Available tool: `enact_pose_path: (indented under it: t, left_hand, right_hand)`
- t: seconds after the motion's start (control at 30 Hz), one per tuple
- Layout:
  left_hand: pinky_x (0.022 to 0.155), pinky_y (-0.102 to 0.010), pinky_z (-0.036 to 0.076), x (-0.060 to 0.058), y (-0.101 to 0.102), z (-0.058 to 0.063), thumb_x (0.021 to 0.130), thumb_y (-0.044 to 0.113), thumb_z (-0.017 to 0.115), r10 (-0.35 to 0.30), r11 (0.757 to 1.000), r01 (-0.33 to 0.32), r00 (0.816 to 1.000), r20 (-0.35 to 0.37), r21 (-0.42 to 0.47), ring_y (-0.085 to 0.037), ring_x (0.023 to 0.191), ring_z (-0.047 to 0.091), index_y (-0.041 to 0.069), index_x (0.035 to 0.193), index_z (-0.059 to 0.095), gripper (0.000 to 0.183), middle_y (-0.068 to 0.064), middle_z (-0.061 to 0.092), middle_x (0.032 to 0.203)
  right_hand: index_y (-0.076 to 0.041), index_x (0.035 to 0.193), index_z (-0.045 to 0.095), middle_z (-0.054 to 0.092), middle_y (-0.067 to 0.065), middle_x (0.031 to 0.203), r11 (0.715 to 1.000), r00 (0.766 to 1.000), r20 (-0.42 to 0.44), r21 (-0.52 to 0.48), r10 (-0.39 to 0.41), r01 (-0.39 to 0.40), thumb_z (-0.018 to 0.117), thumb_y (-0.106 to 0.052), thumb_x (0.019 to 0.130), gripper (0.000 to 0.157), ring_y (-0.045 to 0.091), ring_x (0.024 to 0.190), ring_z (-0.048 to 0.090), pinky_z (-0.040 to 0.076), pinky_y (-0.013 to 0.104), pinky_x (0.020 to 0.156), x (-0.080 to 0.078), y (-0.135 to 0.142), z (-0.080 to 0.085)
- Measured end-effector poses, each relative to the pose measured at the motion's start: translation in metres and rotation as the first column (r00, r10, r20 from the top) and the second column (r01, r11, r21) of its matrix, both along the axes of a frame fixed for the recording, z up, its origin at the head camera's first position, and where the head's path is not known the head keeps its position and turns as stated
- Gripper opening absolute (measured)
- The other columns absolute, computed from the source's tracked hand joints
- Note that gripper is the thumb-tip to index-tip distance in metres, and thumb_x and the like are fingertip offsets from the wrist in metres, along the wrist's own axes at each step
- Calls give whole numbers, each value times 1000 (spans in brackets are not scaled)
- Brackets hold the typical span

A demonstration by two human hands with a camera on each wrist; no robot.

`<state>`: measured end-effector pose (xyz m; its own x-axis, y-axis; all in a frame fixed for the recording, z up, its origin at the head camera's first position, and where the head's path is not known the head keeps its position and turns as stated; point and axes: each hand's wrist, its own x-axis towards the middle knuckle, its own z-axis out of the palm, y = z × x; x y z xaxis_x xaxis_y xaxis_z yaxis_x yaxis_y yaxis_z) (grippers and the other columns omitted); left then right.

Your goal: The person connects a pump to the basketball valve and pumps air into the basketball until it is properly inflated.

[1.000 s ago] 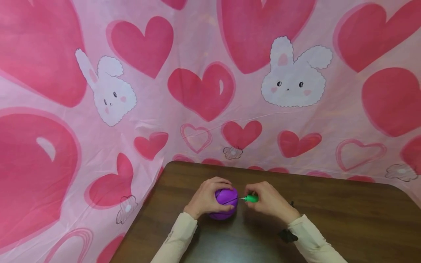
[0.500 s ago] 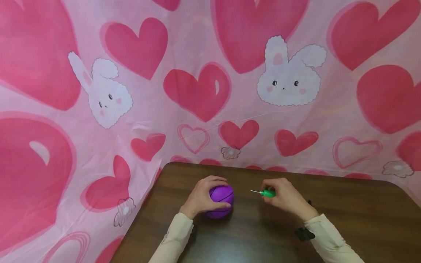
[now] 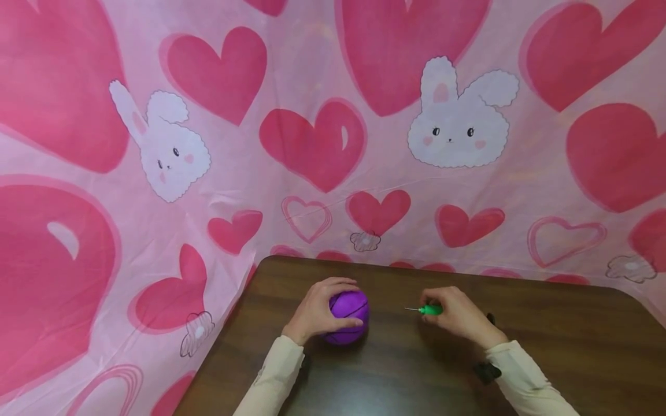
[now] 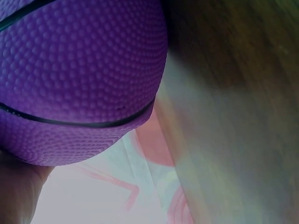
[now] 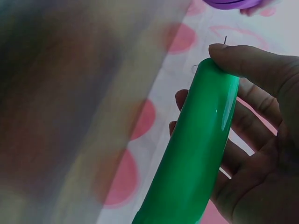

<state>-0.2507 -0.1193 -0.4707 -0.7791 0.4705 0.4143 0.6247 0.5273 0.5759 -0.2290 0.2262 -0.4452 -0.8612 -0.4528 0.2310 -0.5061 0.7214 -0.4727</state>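
My left hand [image 3: 314, 310] grips a small purple basketball [image 3: 351, 307] from its left side, thumb in front and fingers over the far side. Pebbled skin and black seam lines on the ball fill much of the left wrist view. To the right and apart from the ball, my right hand [image 3: 460, 312] pinches a green-handled tool [image 3: 431, 310]. A thin metal needle [image 3: 412, 309] sticks out of it and points left toward the ball. In the right wrist view the smooth green handle [image 5: 191, 144] lies along the fingers, with the thumb on its front end.
Both hands work over a dark brown wooden table [image 3: 395, 370] with rounded corners. Behind and to the left hangs a pink sheet [image 3: 385, 156] printed with hearts and rabbits. A dark strap-like thing [image 3: 487, 372] is at the right wrist.
A second ago the needle's tip was at the ball's right side. My right hand has since drawn the green tool away to the right. My left hand keeps its grip on the ball.
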Motion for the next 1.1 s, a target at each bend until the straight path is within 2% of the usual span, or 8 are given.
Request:
enact_pose_path:
  t: [0.17,0.6,0.9,1.1]
  left_hand:
    - [98,-47,59,1,0,0,72,59,88,-17,1000,17,1000,-12,3,-15,130,63,36,133,69,68,2,69,140]
    - [99,-44,59,3,4,-1,72,58,89,-24,999,23,999,-40,-33,-16,132,63,31,132,71,68,7,69,140]
    - [101,-45,58,4,4,-2,73,58,88,-16,1000,16,1000,-18,-16,-14,131,63,33,133,69,68,8,69,140]
    - [104,-45,56,4,4,-1,74,56,88,-29,999,28,999,-29,-14,-14,132,63,27,134,70,69,9,69,140]
  right_hand:
    - [-22,87,69,68,-14,78,1000,998,63,-2,3,-3,88,-14,82,22,1,69,53,49,22,64,-3,6,-16]
    - [-22,88,70,68,-13,80,1000,997,79,21,-8,6,91,-17,78,24,0,70,51,45,21,63,-9,19,-44]
    - [-20,90,70,69,-11,82,1000,997,72,20,4,-6,92,-15,77,25,4,71,52,45,22,64,-8,18,-45]
    - [-19,93,71,70,-10,84,1000,997,82,15,2,-4,92,-17,77,27,5,72,53,46,23,64,-7,18,-42]
